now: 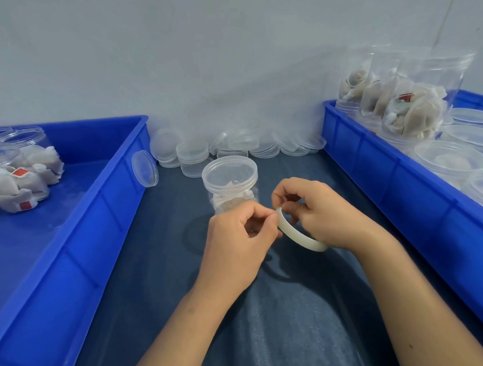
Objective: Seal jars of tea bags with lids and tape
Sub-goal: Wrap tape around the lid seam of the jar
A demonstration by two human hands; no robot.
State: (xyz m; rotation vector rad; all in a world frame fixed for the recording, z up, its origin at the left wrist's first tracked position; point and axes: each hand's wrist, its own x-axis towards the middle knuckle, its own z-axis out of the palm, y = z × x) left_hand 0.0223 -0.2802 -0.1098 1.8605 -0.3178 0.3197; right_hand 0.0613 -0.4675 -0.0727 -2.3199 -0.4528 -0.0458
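Both of my hands meet over the dark blue cloth (269,307): my right hand (323,215) curls through the tape roll (299,235) and grips it, while my left hand (237,239) pinches thumb and forefinger at the roll's upper edge (whether a loose end is caught there I cannot tell). Just beyond my knuckles stands a clear jar (229,189) of tea bags, its lid (229,172) on. Farther back, spare lids (233,148) lie heaped against the wall. One blue tray (117,189) at left holds two jars lying on their sides; another blue tray (373,159) at right holds more jars.
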